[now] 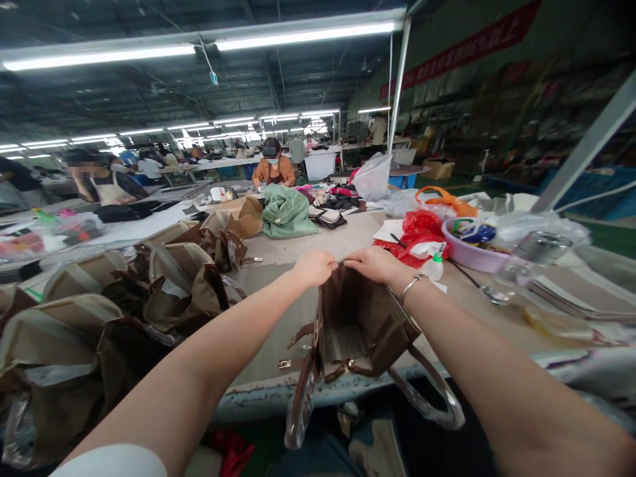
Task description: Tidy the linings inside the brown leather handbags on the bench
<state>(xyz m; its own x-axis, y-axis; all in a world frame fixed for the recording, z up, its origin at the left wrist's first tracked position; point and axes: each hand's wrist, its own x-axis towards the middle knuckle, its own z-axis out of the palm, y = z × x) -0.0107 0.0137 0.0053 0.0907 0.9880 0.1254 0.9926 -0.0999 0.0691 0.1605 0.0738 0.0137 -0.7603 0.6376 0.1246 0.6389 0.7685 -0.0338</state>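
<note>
A brown handbag (358, 324) lies open on the worktable (293, 248) right in front of me, its mouth facing me and its plastic-wrapped handles hanging over the near edge. My left hand (314, 267) is closed in a pinch on the far rim of the bag. My right hand (375, 264), with a metal bangle on the wrist, pinches the same rim just beside it. The two hands almost touch.
Several brown and tan handbags (169, 278) are piled along the left. A pink basin (470, 248), red plastic bags (420, 228) and a small white bottle (433, 266) sit at the right. A green bag (285, 211) lies farther back. Other people work at tables behind.
</note>
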